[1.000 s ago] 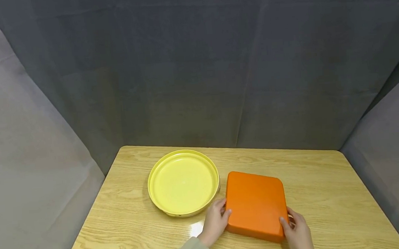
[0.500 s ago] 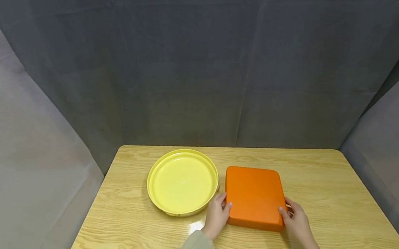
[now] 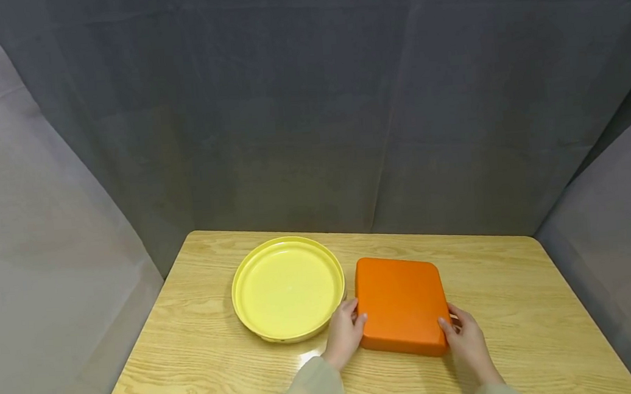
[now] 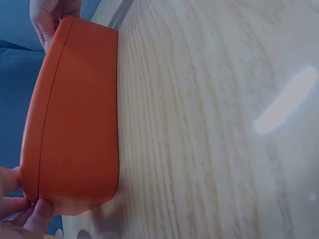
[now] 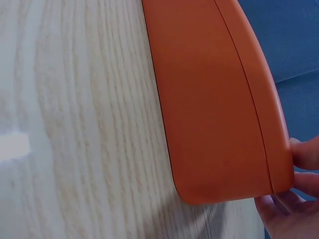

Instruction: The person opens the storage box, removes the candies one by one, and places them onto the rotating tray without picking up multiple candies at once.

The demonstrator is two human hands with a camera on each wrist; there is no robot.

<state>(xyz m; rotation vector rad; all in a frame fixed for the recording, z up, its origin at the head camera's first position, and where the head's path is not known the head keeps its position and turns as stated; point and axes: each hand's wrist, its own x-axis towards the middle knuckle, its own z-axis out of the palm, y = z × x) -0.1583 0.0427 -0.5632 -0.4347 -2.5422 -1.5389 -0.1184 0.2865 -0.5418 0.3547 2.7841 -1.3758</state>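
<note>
Left hand [image 3: 343,335] and right hand [image 3: 467,338]: bare, one pair, both gripping a single orange box. Entries follow left to right.

Yellow dish [image 3: 289,290]: round, rimmed, resting on the wood-grain bench [image 3: 184,365]. Lies just beside the left hand, apart from the box, which probably leaves that hand room.

Left-hand hold: thumb on the top edge, fingers bent against the side, towards the nearer corner.

Orange box [image 3: 402,304]: square, round-cornered, right of the dish; seam [image 5: 247,74] running below its top. Appears to sit flat on the bench, though slight lift cannot be ruled out.

Right-hand hold: matches the left on the opposite side, thumb above, fingers near the seam. Opposed grips presumably share the weight and keep the box level and square.
</note>
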